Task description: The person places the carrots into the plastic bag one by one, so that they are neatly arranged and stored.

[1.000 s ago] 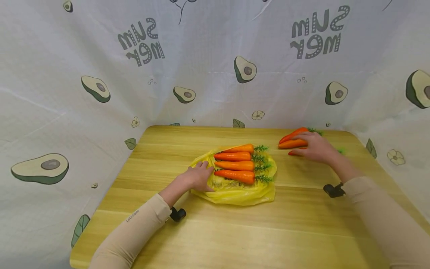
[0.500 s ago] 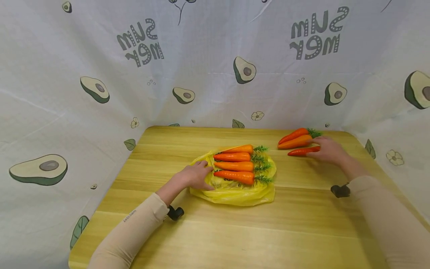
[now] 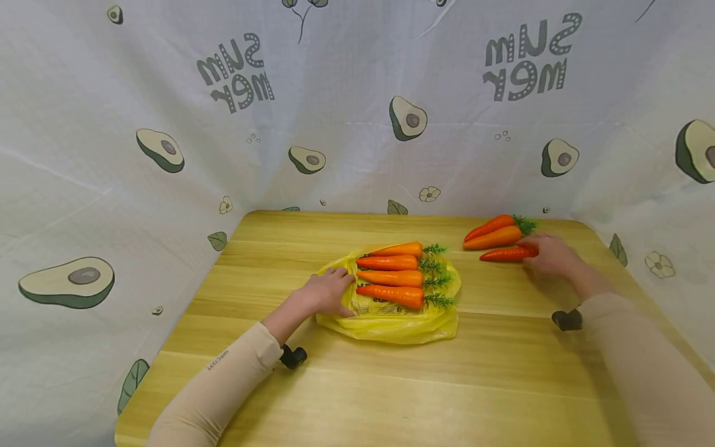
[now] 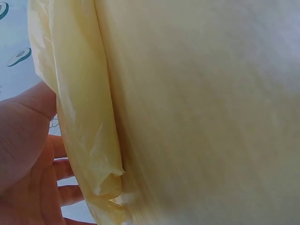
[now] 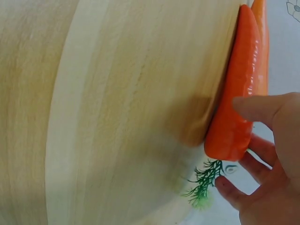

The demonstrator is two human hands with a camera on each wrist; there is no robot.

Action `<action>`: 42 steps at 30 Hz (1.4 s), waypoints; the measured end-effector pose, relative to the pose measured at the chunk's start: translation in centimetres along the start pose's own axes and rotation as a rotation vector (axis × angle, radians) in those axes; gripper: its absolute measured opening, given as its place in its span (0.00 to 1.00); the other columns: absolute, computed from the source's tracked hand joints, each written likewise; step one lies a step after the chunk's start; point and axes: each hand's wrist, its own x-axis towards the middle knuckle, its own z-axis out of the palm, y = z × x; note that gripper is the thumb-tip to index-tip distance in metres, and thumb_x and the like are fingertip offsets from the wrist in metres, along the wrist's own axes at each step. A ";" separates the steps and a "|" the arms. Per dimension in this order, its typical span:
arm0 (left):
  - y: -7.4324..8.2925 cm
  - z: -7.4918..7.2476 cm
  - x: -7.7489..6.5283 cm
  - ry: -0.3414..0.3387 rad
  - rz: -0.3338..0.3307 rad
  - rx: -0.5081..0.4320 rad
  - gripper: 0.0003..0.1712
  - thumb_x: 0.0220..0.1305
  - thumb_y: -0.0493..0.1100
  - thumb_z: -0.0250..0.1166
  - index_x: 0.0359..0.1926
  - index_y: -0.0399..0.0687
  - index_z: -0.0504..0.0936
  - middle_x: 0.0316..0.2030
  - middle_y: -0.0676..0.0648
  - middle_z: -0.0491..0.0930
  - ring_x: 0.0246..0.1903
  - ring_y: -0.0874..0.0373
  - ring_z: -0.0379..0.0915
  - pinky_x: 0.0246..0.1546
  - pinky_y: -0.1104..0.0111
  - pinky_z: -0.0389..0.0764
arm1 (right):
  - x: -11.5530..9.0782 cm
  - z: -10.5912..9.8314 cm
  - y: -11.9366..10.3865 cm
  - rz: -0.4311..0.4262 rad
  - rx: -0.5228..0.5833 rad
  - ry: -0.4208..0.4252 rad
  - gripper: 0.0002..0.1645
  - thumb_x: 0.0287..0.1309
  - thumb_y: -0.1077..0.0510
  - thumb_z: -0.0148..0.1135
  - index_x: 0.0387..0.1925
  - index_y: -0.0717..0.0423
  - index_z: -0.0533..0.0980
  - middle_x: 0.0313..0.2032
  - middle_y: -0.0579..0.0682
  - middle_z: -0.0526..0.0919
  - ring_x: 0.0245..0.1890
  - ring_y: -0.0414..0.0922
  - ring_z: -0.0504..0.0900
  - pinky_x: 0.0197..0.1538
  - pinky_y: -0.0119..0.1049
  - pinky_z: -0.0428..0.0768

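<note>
In the head view my left hand (image 3: 321, 293) rests at the left edge of a yellow plastic bag (image 3: 391, 329), fingers spread. The left wrist view shows its thumb and fingers along the bag's folded edge (image 4: 89, 117). Several orange carrots (image 3: 391, 295) with green tops lie side by side on the bag, tips pointing left. At the back right, my right hand (image 3: 553, 256) holds the thick end of a red-orange carrot (image 3: 503, 254). The right wrist view has the thumb on one side of this carrot (image 5: 236, 112), fingers on the other, near its leafy top (image 5: 206, 180).
Two more carrots (image 3: 491, 238) lie together just behind the held one, near the table's back edge. The wooden table (image 3: 391, 397) meets a white curtain (image 3: 346, 93) printed with avocados at the back and sides.
My right hand has drawn back to the right from over the three carrots and now has its fingers around the front one's thick end. The left hand has stayed on the bag.
</note>
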 end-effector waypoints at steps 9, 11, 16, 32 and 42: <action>0.2 -0.2 -0.1 0.001 -0.017 -0.011 0.51 0.57 0.69 0.70 0.74 0.52 0.65 0.70 0.45 0.63 0.71 0.45 0.57 0.60 0.43 0.73 | 1.3 0.9 1.8 0.038 -0.066 -0.034 0.26 0.55 0.68 0.59 0.57 0.70 0.76 0.58 0.79 0.72 0.57 0.79 0.69 0.61 0.72 0.66; 0.2 -0.2 -0.2 0.004 -0.019 -0.012 0.51 0.57 0.69 0.70 0.74 0.52 0.65 0.69 0.45 0.63 0.71 0.45 0.57 0.60 0.43 0.73 | 1.2 0.9 1.6 0.042 -0.080 -0.041 0.26 0.55 0.68 0.59 0.58 0.69 0.76 0.58 0.79 0.72 0.56 0.78 0.70 0.58 0.72 0.68; 0.1 0.0 0.0 0.007 -0.021 -0.012 0.51 0.56 0.69 0.70 0.73 0.52 0.66 0.68 0.45 0.64 0.71 0.46 0.56 0.59 0.43 0.73 | 1.2 0.8 1.6 0.079 -0.113 -0.088 0.27 0.58 0.65 0.59 0.61 0.65 0.75 0.59 0.77 0.72 0.55 0.78 0.70 0.50 0.75 0.72; 0.5 -0.1 0.0 -0.008 -0.027 0.002 0.50 0.56 0.69 0.71 0.73 0.52 0.67 0.66 0.45 0.65 0.68 0.47 0.61 0.52 0.49 0.79 | 0.9 0.8 1.1 0.009 -0.116 -0.100 0.26 0.59 0.63 0.64 0.59 0.69 0.76 0.51 0.77 0.78 0.50 0.74 0.76 0.56 0.70 0.72; 0.6 -0.3 0.0 -0.017 -0.034 -0.005 0.51 0.55 0.69 0.71 0.73 0.52 0.66 0.66 0.45 0.64 0.69 0.47 0.61 0.51 0.51 0.80 | 0.7 0.5 0.6 0.003 -0.095 -0.117 0.27 0.58 0.61 0.66 0.58 0.69 0.77 0.47 0.73 0.80 0.42 0.65 0.79 0.51 0.65 0.75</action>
